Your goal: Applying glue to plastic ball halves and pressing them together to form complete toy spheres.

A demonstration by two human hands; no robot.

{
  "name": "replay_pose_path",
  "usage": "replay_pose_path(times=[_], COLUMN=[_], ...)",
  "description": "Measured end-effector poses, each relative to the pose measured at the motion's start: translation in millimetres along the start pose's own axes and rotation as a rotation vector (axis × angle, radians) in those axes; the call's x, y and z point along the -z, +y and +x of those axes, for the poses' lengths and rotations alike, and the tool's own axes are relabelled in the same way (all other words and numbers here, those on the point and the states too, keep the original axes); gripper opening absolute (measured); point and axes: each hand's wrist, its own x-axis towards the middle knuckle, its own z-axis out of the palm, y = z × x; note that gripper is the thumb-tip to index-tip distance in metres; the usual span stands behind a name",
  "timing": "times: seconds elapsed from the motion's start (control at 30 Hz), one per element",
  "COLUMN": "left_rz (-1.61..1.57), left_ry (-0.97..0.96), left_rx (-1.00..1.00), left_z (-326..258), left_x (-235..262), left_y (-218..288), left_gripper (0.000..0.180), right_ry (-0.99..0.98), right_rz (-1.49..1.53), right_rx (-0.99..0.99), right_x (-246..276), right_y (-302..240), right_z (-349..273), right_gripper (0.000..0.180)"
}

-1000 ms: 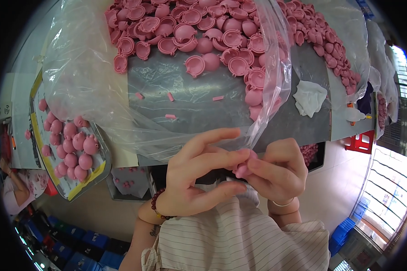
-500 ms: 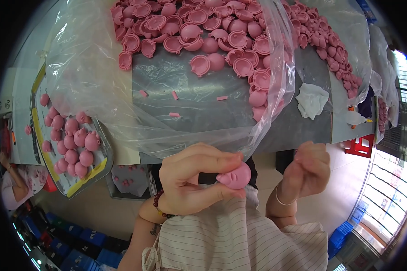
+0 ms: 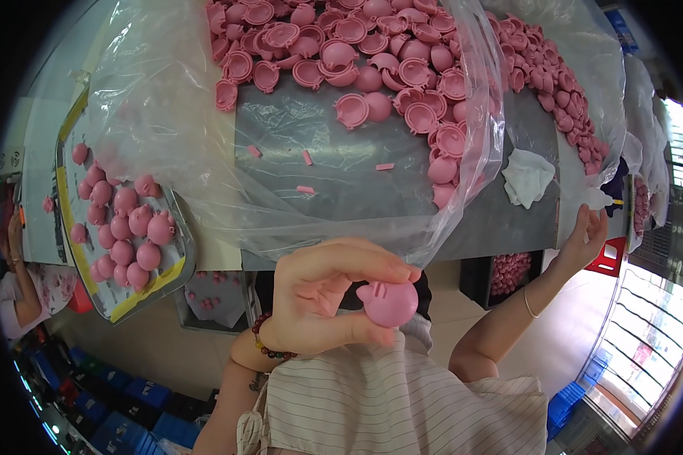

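Between the thumb and fingertips of my left hand [image 3: 334, 296] is a pink plastic ball [image 3: 391, 303] with small raised bits on its left side, held in front of my chest. My right hand [image 3: 586, 236] is stretched out to the far right, fingers apart. Its fingertips are at a white squeeze bottle [image 3: 596, 199] with a yellow tip; whether they touch it I cannot tell. Pink half shells [image 3: 350, 110] lie heaped at the back of the grey work surface [image 3: 319, 152], and several small pink strips [image 3: 306, 189] lie nearer to me.
Clear plastic sheeting [image 3: 159, 106] drapes over the table's front. At the left, a tray [image 3: 186, 262] with yellow tape holds pink balls. A white cloth [image 3: 527, 178] and a pile of small pink parts [image 3: 558, 83] are at the right. A co-worker's arm [image 3: 24, 292] shows far left.
My right hand has moved from beside my body out to the right, up to the squeeze bottle, its fingers opening. The left hand keeps the ball, now turned slightly. The whole view has shifted a little.
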Motion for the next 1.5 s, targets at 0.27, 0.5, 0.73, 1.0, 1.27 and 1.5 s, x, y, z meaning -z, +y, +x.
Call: replay_pose_path(times=[0.27,0.5,0.73,1.0,1.27,1.5], left_rz=[-0.399,-0.538,-0.032,0.711,1.823,1.477], left_ry=[-0.028,-0.036,-0.07,0.19,0.625,0.776], left_rx=[0.138,0.203,0.077,-0.373,-0.151,-0.47], left_z=[-8,-2,-1,-14,-29,12], left_x=[11,7,4,31,93,43], left_y=[-10,-1,9,41,91,65], left_gripper=[0.056,0.062,0.039,0.027,0.025,0.023], right_ry=[-0.107,0.131,-0.316,-0.337,-0.413,-0.427], right_rz=[-0.269,0.188,1.069,0.814,0.875,0.875], right_rx=[-0.11,0.066,-0.142,-0.082,-0.147,-0.104], right_x=[5,2,-8,-29,-25,-27], right_y=[21,-4,-80,-96,-104,-101], right_z=[38,13,-65,-85,-83,-84], right_gripper=[0.06,0.039,0.043,0.042,0.037,0.037])
